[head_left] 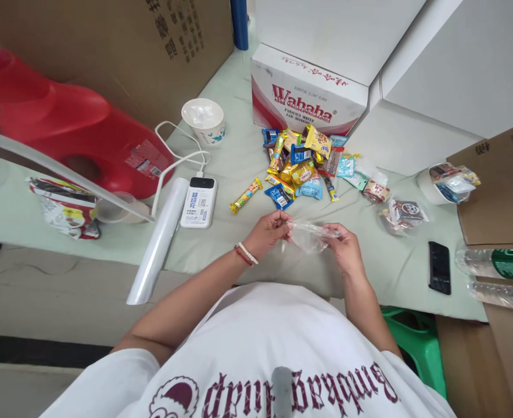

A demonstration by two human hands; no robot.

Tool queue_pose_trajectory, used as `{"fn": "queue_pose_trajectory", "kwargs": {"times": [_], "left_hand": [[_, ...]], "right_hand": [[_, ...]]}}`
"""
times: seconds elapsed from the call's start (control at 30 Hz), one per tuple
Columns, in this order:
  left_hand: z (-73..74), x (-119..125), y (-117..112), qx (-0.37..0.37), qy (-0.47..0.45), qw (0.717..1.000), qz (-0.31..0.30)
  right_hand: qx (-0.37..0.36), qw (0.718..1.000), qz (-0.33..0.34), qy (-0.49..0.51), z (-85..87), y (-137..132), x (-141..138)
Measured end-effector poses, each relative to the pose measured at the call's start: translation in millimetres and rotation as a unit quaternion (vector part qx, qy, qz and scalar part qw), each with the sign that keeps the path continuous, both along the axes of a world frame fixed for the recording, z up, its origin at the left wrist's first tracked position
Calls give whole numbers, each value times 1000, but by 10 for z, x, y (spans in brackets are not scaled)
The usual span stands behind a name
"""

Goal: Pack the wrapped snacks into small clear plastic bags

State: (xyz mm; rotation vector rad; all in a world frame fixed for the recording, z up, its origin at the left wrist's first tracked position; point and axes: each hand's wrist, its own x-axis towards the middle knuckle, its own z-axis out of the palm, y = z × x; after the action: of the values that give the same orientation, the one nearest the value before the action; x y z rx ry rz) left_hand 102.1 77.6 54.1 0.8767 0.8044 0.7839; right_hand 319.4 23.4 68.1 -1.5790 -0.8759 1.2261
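A clear plastic bag (309,237) stretches between my two hands, just above the table's near edge. My left hand (268,232) pinches its left end, and my right hand (345,248) grips the right end. Beyond them lies a pile of wrapped snacks (302,168) in yellow, blue and brown packets. One yellow snack stick (246,195) lies apart to the left of the pile. Right of my right hand rest a clear bag holding snacks (404,216) and another packed bag (375,190).
At left are a roll of clear bags (158,244), a white power bank (199,203) with a cable, a paper cup (204,121) and a red jug (86,128). A Wahaha box (304,96) stands behind. At right are a filled cup (434,188), a phone (439,268) and bottles (500,262).
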Motion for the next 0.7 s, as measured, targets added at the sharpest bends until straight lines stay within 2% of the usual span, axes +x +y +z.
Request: {"fn": "queue_pose_trajectory", "kwargs": {"times": [0.1,0.17,0.27,0.37,0.47,0.57,0.7], "left_hand": [[-115,-224,180,-19,36,999,-6],[-166,-342,288,-19,62,997,34],[-174,-424,335,-7,81,992,100],[-153,-382,217,-53,73,985,145],[-190,-237,16,-90,130,977,143],[-272,-80,-146,-64,189,971,131],[-276,4,-285,-26,173,976,128]], "right_hand": [[-44,998,28,33,2,6,26],[-68,995,49,60,14,30,13],[-66,991,31,110,-2,71,-66],[-59,987,3,149,-53,100,-147],[-64,982,6,175,-101,111,-181],[-55,981,7,184,-142,112,-171],[-38,974,-60,215,-240,125,-126]]}}
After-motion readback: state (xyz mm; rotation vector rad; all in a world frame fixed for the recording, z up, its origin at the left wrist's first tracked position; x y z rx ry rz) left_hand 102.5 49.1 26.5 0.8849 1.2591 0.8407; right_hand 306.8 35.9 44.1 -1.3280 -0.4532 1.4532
